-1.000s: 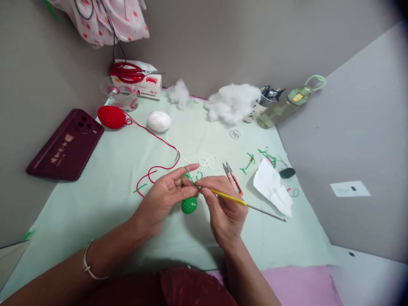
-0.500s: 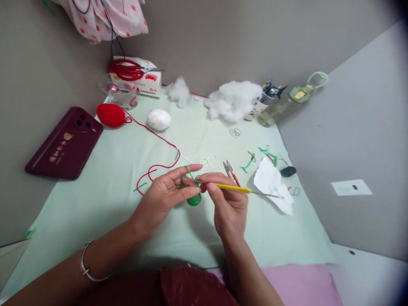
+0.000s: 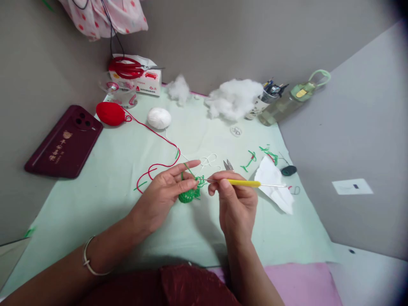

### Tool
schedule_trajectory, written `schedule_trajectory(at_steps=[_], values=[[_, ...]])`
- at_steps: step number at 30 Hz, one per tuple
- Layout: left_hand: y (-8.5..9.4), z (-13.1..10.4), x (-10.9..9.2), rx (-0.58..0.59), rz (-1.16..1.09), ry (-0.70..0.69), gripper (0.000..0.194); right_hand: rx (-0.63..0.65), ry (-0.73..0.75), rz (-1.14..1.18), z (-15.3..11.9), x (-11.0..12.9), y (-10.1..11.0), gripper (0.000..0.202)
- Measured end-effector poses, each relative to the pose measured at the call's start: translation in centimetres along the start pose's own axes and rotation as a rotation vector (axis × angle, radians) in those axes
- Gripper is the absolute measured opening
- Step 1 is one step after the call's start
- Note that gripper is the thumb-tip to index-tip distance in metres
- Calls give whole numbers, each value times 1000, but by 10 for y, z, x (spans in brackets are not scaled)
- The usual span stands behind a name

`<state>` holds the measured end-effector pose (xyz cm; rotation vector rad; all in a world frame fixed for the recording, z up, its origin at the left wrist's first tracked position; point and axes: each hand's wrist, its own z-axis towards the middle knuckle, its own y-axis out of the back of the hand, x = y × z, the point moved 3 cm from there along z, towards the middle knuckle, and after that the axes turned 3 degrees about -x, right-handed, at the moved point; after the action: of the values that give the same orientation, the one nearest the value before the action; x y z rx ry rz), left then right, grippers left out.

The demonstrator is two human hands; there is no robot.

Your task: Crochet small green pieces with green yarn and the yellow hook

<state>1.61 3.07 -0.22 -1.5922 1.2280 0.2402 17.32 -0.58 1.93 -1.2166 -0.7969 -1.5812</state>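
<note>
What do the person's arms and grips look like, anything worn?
The left grip and right grip are ungloved. No sleeve shows on the left forearm or right forearm. A slim silver-coloured bangle circles the left one; the right wears nothing visible.

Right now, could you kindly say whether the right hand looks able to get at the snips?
Probably yes: the snips lie just beyond the right hand, though its fingers hold the yellow hook.

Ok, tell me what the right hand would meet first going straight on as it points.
The right hand, pointing leftward, would likely meet the loose green yarn first, by the green crocheted piece in the left hand; how their depths line up is unclear.
</note>
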Motion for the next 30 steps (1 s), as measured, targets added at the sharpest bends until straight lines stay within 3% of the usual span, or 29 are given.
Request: schedule_trajectory(at_steps=[7,12,16,22,30], values=[[-3,-4,4,-26,61,-49,47,70,-47,-30,-4,-4,-12,14],[-2,1,1,16,25,24,48,46,75,-105,-2,1,-6,15],[-2,3,0,59,4,73,43,-9,-25,25,1,-3,3,13],[0,0,-4,-35,104,-87,49,-28,-121,108,2,-10,1,11],[1,1,-4,16,121,-21,46,-31,-124,129,3,-7,1,11]])
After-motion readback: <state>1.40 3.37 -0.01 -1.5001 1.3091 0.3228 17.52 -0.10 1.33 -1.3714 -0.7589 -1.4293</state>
